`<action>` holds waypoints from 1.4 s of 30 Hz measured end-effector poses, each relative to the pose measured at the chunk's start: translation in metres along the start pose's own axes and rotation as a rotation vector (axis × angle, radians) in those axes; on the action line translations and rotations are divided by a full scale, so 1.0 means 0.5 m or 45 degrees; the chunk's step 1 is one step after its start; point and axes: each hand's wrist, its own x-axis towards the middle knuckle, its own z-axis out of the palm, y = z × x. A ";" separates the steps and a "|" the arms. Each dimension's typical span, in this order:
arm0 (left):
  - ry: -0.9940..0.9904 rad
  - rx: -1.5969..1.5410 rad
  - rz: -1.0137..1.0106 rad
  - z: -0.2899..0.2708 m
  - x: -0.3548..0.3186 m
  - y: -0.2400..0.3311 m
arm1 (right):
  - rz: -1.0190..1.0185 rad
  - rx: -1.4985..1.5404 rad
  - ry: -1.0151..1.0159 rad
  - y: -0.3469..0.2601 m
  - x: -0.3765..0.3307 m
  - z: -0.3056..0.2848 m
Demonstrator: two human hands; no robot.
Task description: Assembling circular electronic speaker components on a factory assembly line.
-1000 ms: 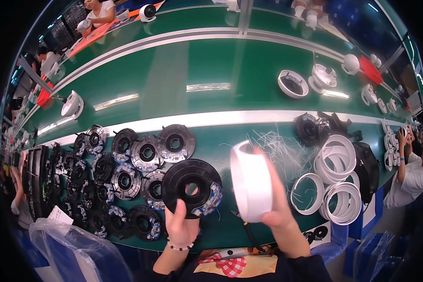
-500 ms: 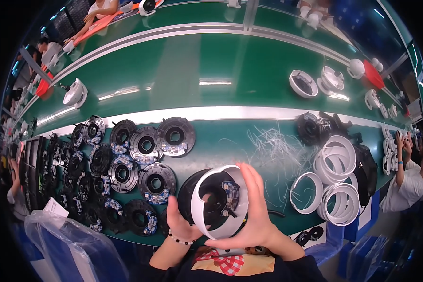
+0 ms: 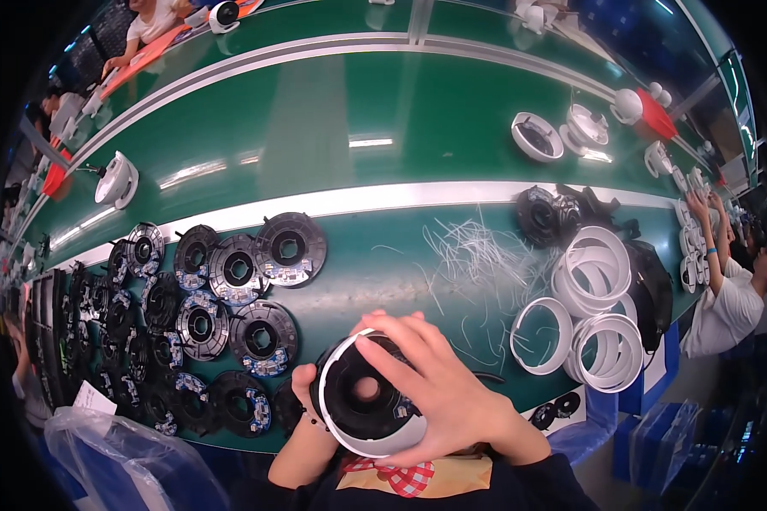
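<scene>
Close to my body I hold a white ring-shaped housing point(image 3: 373, 446) with a round black plastic disc point(image 3: 341, 393) set inside it. My right hand point(image 3: 452, 387) is closed over the housing's right side, its fingers reaching across the upper rim onto the disc and the thumb low on the rim. On the other side, my left hand point(image 3: 308, 404) grips the disc from behind, thumb at the left edge. A fingertip of it shows through the disc's central hole. Part of a small circuit board on the disc peeks out beneath my right fingers.
Several black discs with circuit boards point(image 3: 264, 336) cover the table's left side. White rings point(image 3: 541, 336) are stacked at the right, near scattered thin white strips point(image 3: 477, 255) and black parts point(image 3: 541, 217). Beyond the pale ledge sit white domed housings point(image 3: 537, 136). A co-worker point(image 3: 724, 298) is at the far right.
The white housing has come down around the black disc, which now sits inside it. My right fingers have shifted from its right side across the top. The whole view has moved slightly.
</scene>
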 end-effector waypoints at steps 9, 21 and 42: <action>0.073 0.035 -0.228 0.015 0.027 0.016 | 0.179 0.016 0.442 0.005 -0.019 -0.006; 0.020 0.365 0.208 0.020 0.011 0.006 | 0.376 0.495 0.385 0.027 -0.027 -0.003; 0.321 0.422 0.414 0.026 0.012 -0.032 | 0.222 0.050 0.549 0.016 -0.016 0.101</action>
